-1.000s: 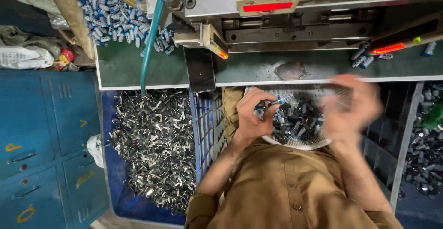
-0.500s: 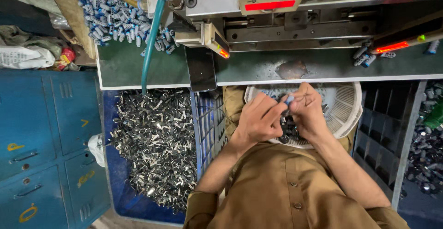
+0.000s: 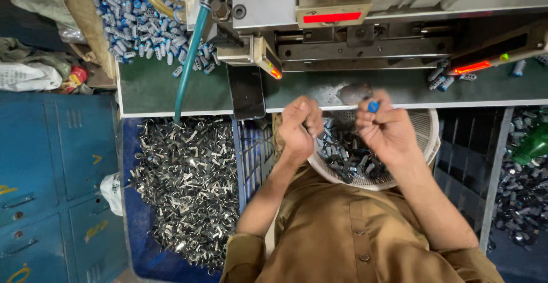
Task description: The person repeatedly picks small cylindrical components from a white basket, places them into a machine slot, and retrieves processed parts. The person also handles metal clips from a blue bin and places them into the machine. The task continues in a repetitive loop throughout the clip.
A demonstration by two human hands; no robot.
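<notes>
Blue-capped piece sits pinched in my right hand, at twelve o'clock above the white basket; my left hand, at nine o'clock, is fisted, contents hidden.

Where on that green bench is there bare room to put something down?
The green bench is bare between the teal hose and its left edge, and right of the dark phone. Crowded: the blue-capped pieces at top left, the full basket under both hands.
</notes>
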